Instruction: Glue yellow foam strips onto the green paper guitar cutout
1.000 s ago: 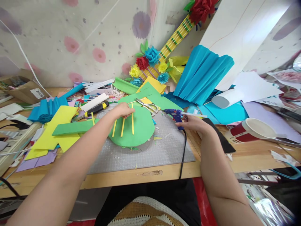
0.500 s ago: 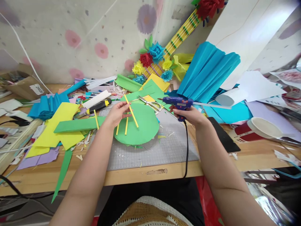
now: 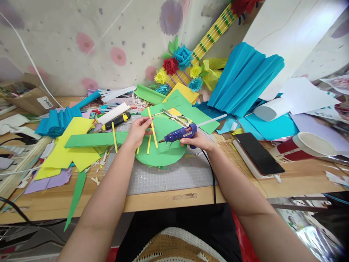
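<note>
Between the fingers of my left hand [image 3: 140, 131] is a thin yellow paper strip [image 3: 152, 128], tilted over a green paper guitar shape [image 3: 171, 154]. Other yellow strips lie on the green body beneath that hand, and one yellow strip [image 3: 114, 137] crosses the long green neck [image 3: 92, 140]. My right hand [image 3: 200, 141] grips a blue hot glue gun [image 3: 177, 134], a clear glue stick poking out of its back. The nozzle points left, close to the lower end of the held strip; whether it touches cannot be made out. Scissors [image 3: 177, 117] lie just behind the gun.
A grey cutting mat [image 3: 174, 180] lies under the green shape. Behind stands a yellow paper guitar [image 3: 207, 43] with paper flowers. Blue crepe paper [image 3: 242, 80], a phone [image 3: 256, 153] and a paper cup [image 3: 302, 147] are on the right. A utility knife [image 3: 116, 122] lies left.
My right hand has brought the glue gun left and down, to the lower end of the yellow strip. My left hand keeps its hold on the strip, now slightly more upright.
</note>
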Available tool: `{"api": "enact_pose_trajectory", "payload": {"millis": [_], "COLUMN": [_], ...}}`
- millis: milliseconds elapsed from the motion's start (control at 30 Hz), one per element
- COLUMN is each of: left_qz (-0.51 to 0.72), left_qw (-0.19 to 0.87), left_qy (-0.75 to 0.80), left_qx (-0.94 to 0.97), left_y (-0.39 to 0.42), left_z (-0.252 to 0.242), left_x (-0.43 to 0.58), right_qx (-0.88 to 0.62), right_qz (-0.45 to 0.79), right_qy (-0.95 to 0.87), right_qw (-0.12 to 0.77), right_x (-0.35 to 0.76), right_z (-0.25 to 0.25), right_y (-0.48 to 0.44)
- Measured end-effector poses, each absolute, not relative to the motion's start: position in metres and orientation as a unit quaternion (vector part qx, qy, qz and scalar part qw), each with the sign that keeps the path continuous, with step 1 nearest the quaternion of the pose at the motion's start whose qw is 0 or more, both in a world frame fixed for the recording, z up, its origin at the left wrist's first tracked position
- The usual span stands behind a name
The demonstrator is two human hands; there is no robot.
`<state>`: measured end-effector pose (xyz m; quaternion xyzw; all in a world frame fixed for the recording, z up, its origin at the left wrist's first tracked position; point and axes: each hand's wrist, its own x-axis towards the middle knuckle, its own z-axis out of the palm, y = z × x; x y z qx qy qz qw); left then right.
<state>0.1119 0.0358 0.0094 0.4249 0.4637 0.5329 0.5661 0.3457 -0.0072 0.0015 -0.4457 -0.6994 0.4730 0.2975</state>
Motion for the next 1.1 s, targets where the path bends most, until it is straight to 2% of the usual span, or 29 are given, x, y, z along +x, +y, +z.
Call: {"api": "enact_pose_trajectory", "payload": {"millis": [567, 1100], "left_qz": [0.527, 0.520], "left_qw": [0.557, 0.566], "left_qy": [0.480, 0.471], "left_qx": [0.428, 0.433], "left_y": [0.0361, 0.0354], "left_z": [0.0091, 0.0083], "left_x": [0.1131, 0.1123], "right_qx": [-0.434, -0.449], "right_qz": [0.465, 0.444], "right_qy": [-0.720, -0.709], "right_qw": [0.276, 0.313], "right_x": [0.3475, 0.3435], "right_z": [-0.0017, -0.0007], "right_y": [-0.0056, -0.0054]}}
